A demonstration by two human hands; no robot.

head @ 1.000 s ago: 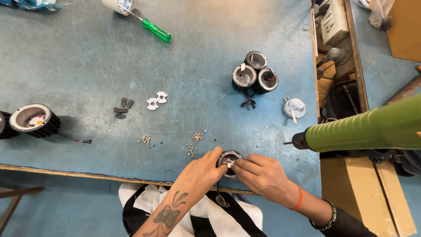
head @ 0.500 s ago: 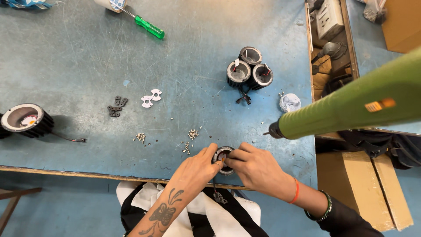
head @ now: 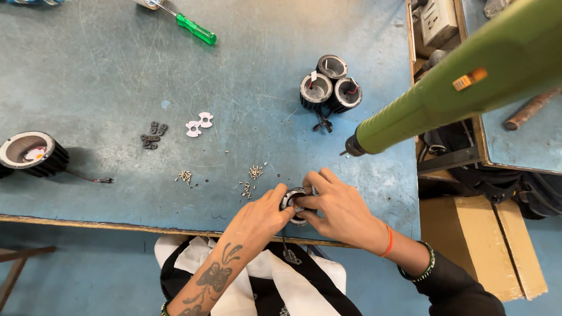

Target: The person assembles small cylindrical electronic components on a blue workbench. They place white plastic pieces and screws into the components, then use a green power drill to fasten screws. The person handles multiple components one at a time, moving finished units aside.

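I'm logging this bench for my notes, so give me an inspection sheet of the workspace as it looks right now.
Surface: scratched blue table.
Job's things: small round finned housing near the front edge, touched by both hands.
Clutter: three finned housings grouped; larger housing far left; loose screws; white plates; dark brackets; green screwdriver.
Grips: left hand and right hand both pinch the small housing.
Cables: short lead from the larger housing.
Surroundings: green power driver hanging at right; wooden box.

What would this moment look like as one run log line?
left hand: on small round black housing | right hand: same housing, near table edge | screws loose beside | green power screwdriver hanging above
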